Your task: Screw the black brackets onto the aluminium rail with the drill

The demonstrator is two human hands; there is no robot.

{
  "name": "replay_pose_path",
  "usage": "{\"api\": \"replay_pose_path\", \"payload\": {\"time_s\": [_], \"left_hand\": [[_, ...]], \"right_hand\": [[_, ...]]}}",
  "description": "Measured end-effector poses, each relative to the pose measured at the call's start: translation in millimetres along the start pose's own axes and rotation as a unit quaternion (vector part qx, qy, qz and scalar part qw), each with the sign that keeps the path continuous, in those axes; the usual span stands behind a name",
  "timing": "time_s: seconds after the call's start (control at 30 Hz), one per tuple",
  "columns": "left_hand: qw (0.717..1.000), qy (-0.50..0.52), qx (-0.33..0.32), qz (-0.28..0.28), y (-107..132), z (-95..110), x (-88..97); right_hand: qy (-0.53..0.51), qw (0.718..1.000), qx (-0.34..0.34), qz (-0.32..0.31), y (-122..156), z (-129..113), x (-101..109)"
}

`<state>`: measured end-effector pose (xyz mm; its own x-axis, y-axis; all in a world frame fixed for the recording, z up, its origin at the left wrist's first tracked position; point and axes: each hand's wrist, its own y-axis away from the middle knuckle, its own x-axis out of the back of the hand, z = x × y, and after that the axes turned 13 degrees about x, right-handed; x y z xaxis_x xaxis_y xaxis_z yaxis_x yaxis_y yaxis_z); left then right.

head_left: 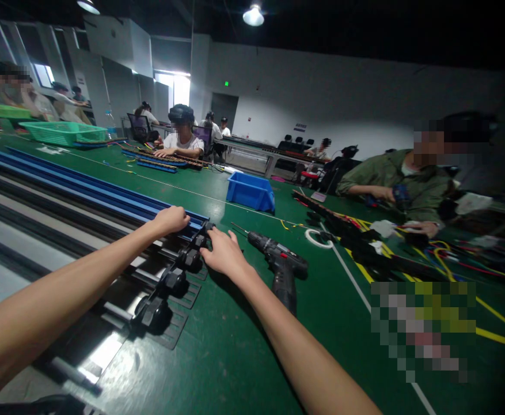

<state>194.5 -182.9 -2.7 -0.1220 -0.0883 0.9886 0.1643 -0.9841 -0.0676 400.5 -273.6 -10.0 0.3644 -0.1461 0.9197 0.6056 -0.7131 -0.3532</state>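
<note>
head, r hand point(225, 253) nr rail ends point(198, 223), gap to drill point(283, 260)

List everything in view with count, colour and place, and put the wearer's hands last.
Table: 1, green, foreground
Rails: several, blue, black and silver, left
Knobs: several, black, along the rails' ends
Slotted plates: several, grey, beside the knobs
Drill: 1, black, centre of table
Bin: 1, blue, beyond the drill
Basket: 1, green, far left
Ring: 1, white, right of the drill
Wires: many, mixed colours, right
Lamps: 2, white, ceiling
Sign: 1, green, back wall
Chairs: several, purple and black, background
Other people: several, mostly white tops, around the room
Left hand: 1, bare, at the blue rails' ends
Right hand: 1, bare, at the knob row's far end
</note>
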Motion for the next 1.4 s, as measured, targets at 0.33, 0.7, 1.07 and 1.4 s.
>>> {"api": "replay_pose_path", "payload": {"time_s": [0.33,0.7,1.07,1.4], "left_hand": [[1.000,-0.009,-0.012,-0.013,0.3,-0.9,0.9],[1.000,-0.016,-0.010,-0.024,1.9,-1.1,0.8],[0.999,-0.041,-0.021,-0.023,-1.3,-2.6,-2.7],[0.998,-0.044,-0.018,-0.035,0.8,-1.3,0.5]], "right_hand": [[0.015,0.995,-0.072,-0.065,2.8,7.6,49.7],[0.090,0.969,-0.136,-0.187,14.1,5.6,40.8],[0.017,0.976,-0.127,-0.178,16.2,21.0,37.9],[-0.073,0.991,-0.067,0.088,7.7,40.3,88.4]]}}
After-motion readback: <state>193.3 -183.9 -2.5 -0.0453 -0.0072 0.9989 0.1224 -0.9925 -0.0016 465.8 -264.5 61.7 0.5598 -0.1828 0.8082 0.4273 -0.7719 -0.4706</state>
